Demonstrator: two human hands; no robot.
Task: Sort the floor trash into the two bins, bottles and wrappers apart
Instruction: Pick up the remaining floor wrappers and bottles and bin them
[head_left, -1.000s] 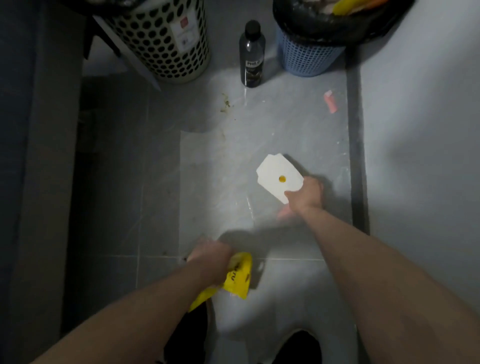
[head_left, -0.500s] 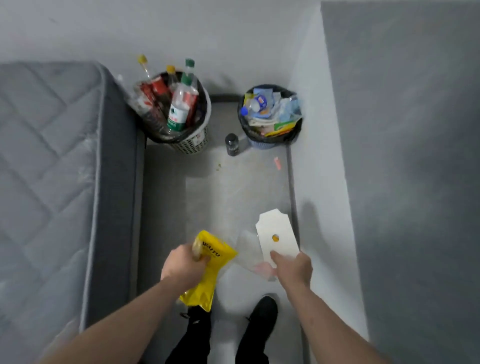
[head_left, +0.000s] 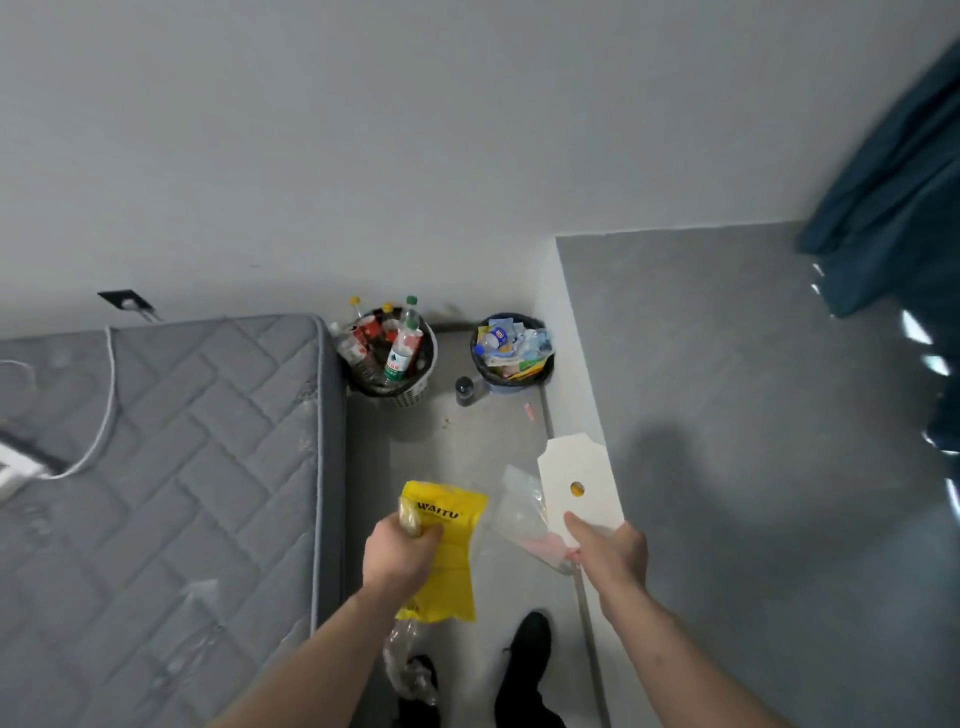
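Observation:
My left hand (head_left: 397, 553) grips a yellow wrapper (head_left: 447, 561), and a crumpled clear plastic piece (head_left: 408, 660) hangs below it. My right hand (head_left: 613, 558) pinches a white card (head_left: 579, 486) with a round hole, together with a clear plastic wrapper (head_left: 527, 514). Far ahead stand the two bins. The perforated white bin (head_left: 413, 395) on the left is full of bottles. The blue bin (head_left: 498, 387) on the right, lined in black, is full of wrappers. A dark bottle (head_left: 464, 391) stands on the floor between them, and a small pink scrap (head_left: 529, 411) lies near the blue bin.
A grey quilted mattress (head_left: 182, 467) fills the left side, with a white cable (head_left: 106, 405) across it. A grey wall (head_left: 753, 467) runs along the right, and a dark teal curtain (head_left: 893, 182) hangs at the far right. My black shoes (head_left: 530, 644) stand on the narrow floor strip.
I have stood up from the floor with the yellow wrapper in my left hand and the white card in my right. The view has risen and now shows more of the wall.

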